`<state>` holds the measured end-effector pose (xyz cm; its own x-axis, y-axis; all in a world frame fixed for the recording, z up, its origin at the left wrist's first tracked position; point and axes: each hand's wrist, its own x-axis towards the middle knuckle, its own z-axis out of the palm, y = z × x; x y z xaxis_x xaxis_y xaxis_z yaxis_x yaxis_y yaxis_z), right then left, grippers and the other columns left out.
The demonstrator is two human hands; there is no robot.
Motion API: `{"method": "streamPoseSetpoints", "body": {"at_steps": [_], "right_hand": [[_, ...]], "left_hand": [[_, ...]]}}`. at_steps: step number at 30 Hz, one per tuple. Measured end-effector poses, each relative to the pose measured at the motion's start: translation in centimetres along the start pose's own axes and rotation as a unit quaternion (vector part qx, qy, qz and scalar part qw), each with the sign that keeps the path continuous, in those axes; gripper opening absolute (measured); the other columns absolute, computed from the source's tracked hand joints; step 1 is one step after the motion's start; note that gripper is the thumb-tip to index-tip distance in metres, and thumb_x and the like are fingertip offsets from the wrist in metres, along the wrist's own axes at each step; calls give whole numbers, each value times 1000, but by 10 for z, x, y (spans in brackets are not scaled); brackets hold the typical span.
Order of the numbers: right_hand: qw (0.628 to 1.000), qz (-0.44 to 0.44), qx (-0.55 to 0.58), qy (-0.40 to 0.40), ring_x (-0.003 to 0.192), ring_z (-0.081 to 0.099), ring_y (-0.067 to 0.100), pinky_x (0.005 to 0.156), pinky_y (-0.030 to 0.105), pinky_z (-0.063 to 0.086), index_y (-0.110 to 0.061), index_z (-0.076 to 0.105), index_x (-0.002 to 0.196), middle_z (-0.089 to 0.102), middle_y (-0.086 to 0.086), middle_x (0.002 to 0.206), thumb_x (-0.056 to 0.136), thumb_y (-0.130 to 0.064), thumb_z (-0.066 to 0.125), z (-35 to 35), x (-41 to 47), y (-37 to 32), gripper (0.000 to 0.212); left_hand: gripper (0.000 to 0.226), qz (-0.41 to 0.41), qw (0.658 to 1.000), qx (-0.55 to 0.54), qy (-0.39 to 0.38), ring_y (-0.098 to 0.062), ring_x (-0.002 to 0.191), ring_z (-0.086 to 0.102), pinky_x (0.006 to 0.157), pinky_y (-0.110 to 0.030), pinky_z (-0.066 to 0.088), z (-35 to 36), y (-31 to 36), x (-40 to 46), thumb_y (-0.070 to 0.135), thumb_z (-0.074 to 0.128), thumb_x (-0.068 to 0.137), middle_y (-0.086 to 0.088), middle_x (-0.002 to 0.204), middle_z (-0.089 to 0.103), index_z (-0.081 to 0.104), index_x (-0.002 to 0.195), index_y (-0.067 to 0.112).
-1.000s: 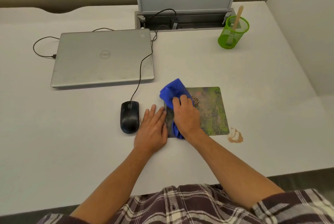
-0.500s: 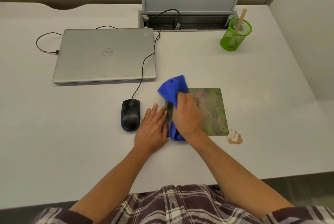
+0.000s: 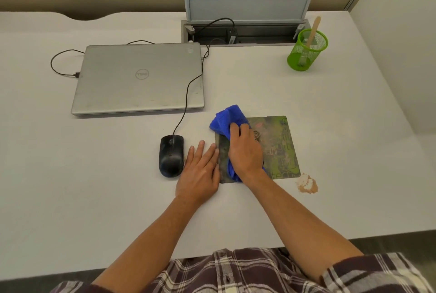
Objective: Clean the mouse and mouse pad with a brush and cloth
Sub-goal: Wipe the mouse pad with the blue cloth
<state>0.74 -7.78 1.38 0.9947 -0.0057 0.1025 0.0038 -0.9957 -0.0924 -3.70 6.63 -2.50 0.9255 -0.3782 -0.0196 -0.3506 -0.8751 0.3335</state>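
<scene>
Since 1 second ago, right hand [image 3: 245, 153] slid the gripped cloth [image 3: 227, 119] slightly. Left hand [image 3: 200, 172] flat, fingers open, steadies mouse pad [image 3: 280, 148]. Mouse [image 3: 171, 155] looks untouched.

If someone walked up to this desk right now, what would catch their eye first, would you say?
Most likely the bright blue cloth, pressed by the right hand onto the left part of the green mouse pad near the desk's middle, while the left hand lies flat beside the pad's left edge. Next, the lime-green mesh cup at the back right with a wooden handle sticking out, and a small tan pile of powder off the pad's near right corner.
</scene>
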Motion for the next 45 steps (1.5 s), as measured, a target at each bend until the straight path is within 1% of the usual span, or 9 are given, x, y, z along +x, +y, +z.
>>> {"method": "streamPoseSetpoints", "body": {"at_steps": [3,8,13,15,22,26,37,41,45], "right_hand": [[999,28,23,3,87,58,29,55,37,50,-5,50,125,57,17,108,93,-8,53,-5,5,11,32],[993,-3,88,77,70,56,26,48,34,47,-4,57,114,59,14,91,86,-10,65,-13,-8,-4,29],[987,-28,156,28,94,54,30,79,41,48,-4,55,124,59,15,111,93,-29,60,1,-27,-18,41],[989,-37,141,36,93,56,32,77,43,49,-4,56,124,60,16,112,91,-23,61,8,-33,-15,38],[991,-43,111,57,90,61,34,71,41,53,-2,60,117,62,18,108,84,-5,67,17,-30,-8,34],[993,20,108,53,90,57,33,74,42,52,-2,57,119,60,19,107,88,-4,62,14,-22,13,32],[976,170,102,88,91,54,36,73,43,50,2,53,122,56,22,110,87,4,57,-2,-10,72,35],[969,109,175,138,76,53,25,57,35,49,-1,55,107,56,15,93,87,-4,62,-7,-17,39,22],[987,-10,151,59,81,58,32,63,42,52,1,60,110,61,18,97,83,-2,63,8,-32,-6,28]], "left_hand": [[52,4,1000,0,3,-25,149,6,121,-45,3,0,0,0,32,31,101,-3,158,24,31,149,11],[52,14,1000,-13,3,-20,149,-1,121,-43,-2,-1,-2,0,33,27,103,0,160,18,24,152,15],[49,38,998,-42,25,-21,141,32,120,-47,12,-6,0,2,31,39,99,-2,143,48,40,145,16],[48,42,998,-35,30,-21,138,35,119,-48,14,-5,-1,2,32,42,98,-2,139,51,43,143,16],[53,34,999,-14,25,-22,145,25,120,-48,14,-6,-1,2,39,39,99,-4,148,43,40,146,15],[55,10,1000,-3,14,-23,149,7,121,-46,6,-4,0,0,37,41,100,-5,158,26,34,149,10],[58,7,1000,3,-11,-18,149,-7,121,-40,-3,-3,0,-1,40,31,103,-1,161,14,22,152,12],[57,8,1000,-7,-5,-16,149,-5,121,-37,-3,-2,-1,0,39,31,103,0,161,14,22,152,12],[52,26,999,-19,8,-17,149,12,121,-41,7,-4,-1,2,36,32,103,-2,158,28,33,150,14]]}}
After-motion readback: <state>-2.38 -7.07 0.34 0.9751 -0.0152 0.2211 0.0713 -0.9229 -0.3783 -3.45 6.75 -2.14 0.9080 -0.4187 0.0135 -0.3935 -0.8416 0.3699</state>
